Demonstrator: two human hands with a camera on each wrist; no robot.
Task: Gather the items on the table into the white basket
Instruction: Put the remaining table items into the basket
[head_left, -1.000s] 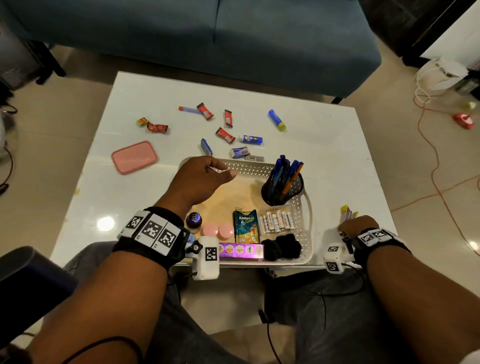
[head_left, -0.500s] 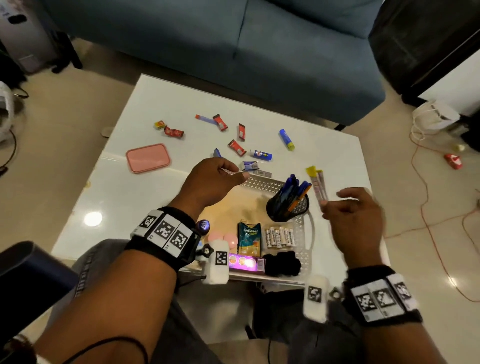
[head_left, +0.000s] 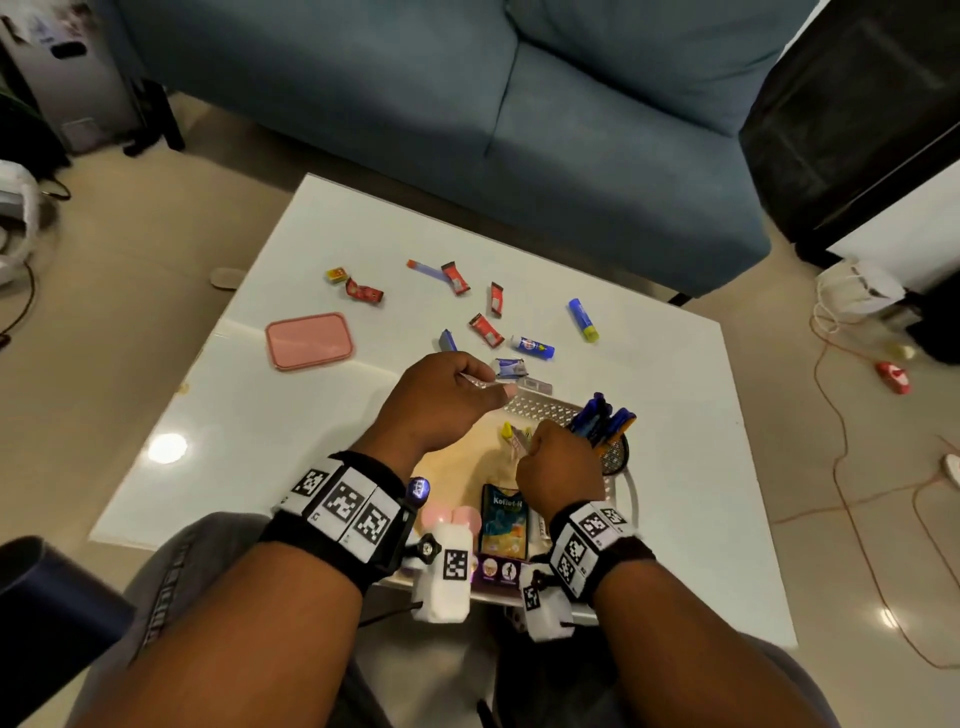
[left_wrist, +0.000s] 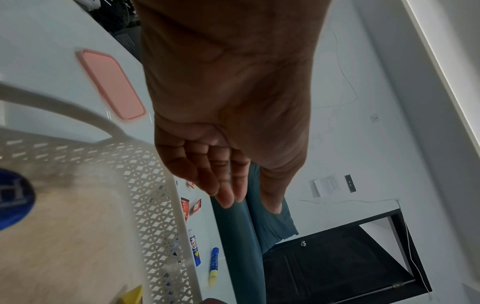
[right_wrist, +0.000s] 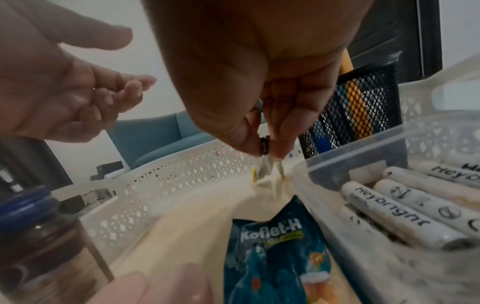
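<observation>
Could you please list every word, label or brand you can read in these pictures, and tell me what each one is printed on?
"Koflet-H": on the blue sachet lying in the white basket.
"Heybright", or close to it; the letters are partly blurred: on the white markers in the clear box.
Too small or blurred to read: the glue stick label, the red candy wrappers, the purple box and the blue jar lid.
The wrist bands carry only square code patterns.
</observation>
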